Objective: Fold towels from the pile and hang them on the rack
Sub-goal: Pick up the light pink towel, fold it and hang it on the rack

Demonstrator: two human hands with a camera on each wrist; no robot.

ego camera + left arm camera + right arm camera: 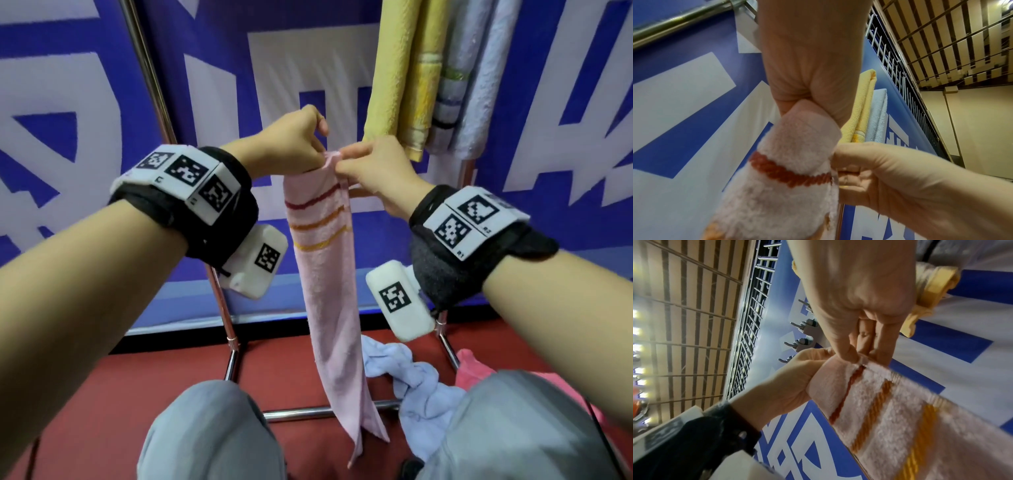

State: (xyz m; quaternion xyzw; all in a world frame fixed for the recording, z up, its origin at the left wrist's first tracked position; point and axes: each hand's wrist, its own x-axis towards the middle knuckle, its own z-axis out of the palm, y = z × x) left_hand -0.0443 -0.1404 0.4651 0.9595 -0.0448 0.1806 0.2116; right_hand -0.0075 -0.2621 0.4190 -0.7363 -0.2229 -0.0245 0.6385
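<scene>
A pink towel (325,274) with red, orange and yellow stripes hangs long and narrow from both my hands at chest height. My left hand (294,144) grips its bunched top end in a fist (809,91). Right beside it, my right hand (370,168) pinches the towel's upper edge between thumb and fingertips (849,355). The striped end (879,402) fills the right wrist view. The metal rack (226,308) stands just behind the towel. Yellow towels (400,75) and pale blue-white towels (472,78) hang folded on it at the upper right.
A crumpled light blue towel (411,380) and a bright pink one (472,370) lie on the red floor by the rack's base bar (301,413). My knees in grey trousers (212,431) are at the bottom. A blue-and-white banner (85,102) backs the rack.
</scene>
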